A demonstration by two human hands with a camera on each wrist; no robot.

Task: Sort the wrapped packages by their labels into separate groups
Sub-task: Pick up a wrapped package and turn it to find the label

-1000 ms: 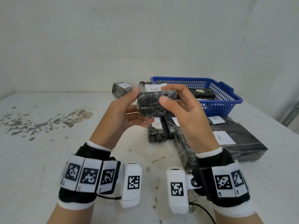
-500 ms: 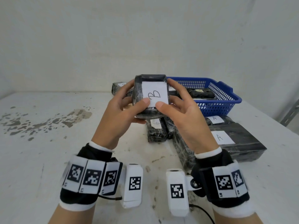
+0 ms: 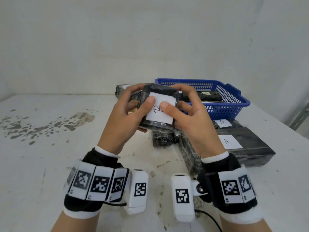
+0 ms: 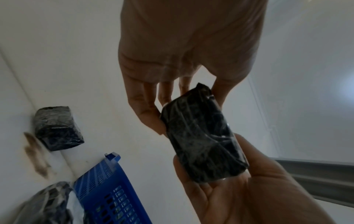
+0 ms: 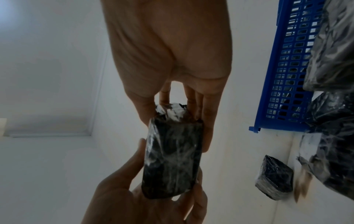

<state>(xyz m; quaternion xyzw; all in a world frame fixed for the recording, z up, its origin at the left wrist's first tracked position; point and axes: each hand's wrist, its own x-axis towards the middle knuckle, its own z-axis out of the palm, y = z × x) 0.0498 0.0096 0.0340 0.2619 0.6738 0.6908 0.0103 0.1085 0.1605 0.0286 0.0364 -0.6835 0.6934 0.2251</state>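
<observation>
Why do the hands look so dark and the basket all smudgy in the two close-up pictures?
In the left wrist view, the left hand is dark against the bright wall, and the blue basket is smeared at the edge. In the right wrist view, the right hand is shadowed too. In the head view, light is even and the held package is sharp.

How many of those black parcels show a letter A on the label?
2: the big package at the right front, and the smaller package behind it, beside the blue basket. Other labels are too small or too hidden to read.
</observation>
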